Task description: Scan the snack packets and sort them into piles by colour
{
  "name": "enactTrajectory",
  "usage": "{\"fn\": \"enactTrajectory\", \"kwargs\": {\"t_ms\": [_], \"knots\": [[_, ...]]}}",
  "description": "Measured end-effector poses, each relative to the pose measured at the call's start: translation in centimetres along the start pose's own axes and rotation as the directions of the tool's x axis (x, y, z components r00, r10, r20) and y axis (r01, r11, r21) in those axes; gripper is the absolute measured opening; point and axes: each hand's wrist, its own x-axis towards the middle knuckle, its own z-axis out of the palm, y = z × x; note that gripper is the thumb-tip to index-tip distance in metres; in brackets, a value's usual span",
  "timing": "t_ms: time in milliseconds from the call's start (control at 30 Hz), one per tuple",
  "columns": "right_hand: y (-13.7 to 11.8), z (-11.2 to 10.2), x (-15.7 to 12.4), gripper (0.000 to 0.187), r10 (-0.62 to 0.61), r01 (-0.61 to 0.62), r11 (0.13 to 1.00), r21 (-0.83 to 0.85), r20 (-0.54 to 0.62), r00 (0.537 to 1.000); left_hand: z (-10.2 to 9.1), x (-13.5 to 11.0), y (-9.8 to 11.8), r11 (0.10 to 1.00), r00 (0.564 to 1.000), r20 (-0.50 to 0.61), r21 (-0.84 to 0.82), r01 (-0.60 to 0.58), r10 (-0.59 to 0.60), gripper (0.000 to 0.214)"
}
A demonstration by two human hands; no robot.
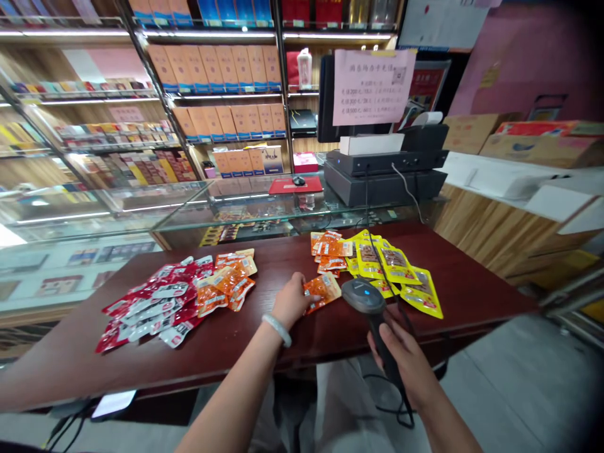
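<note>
My left hand (293,301), with a pale bangle at the wrist, grips the near-left edge of an orange snack packet (324,290) low over the dark red table. In my right hand (401,346) is a black barcode scanner (364,296), its head tilted toward that packet and its cord running back. Behind the held packet lies a small pile of orange packets (331,248). Yellow snack packets (399,264) overlap to the right of it. On the left, more orange packets (229,280) rest against a heap of red and silver packets (158,305).
A glass display counter (226,211) runs along the table's far side, with a mouse (298,180) on a red pad. Farther right stand a cash drawer (384,185) and a monitor with a pink notice (372,85). Cardboard boxes (542,148) sit on the right-hand counter. Stocked shelves line the back.
</note>
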Motion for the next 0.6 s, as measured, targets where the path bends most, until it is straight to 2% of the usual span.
{"fn": "enactTrajectory", "kwargs": {"t_ms": [167,433,533,600], "knots": [[0.5,3.1,0.8,0.044,0.013,-0.007,0.998,-0.059,0.109,0.994,-2.5,-1.5,-4.5,0.995,0.987,-0.141,-0.072,0.069,-0.079,0.036],[-0.3,9.5,2.1,0.042,-0.015,0.057,0.992,-0.111,0.353,0.935,-4.4,-3.9,-7.4,0.989,0.967,-0.230,-0.123,0.087,-0.113,0.033],[0.1,10.8,2.5,0.042,0.019,0.030,0.991,-0.127,0.374,0.927,-5.8,-4.5,-9.1,0.982,0.939,-0.290,-0.101,0.161,-0.184,0.037],[0.6,11.5,2.7,0.043,0.053,-0.001,0.991,-0.134,0.386,0.921,-7.1,-4.4,-10.5,0.969,0.897,-0.367,-0.054,0.241,-0.244,0.041]]}}
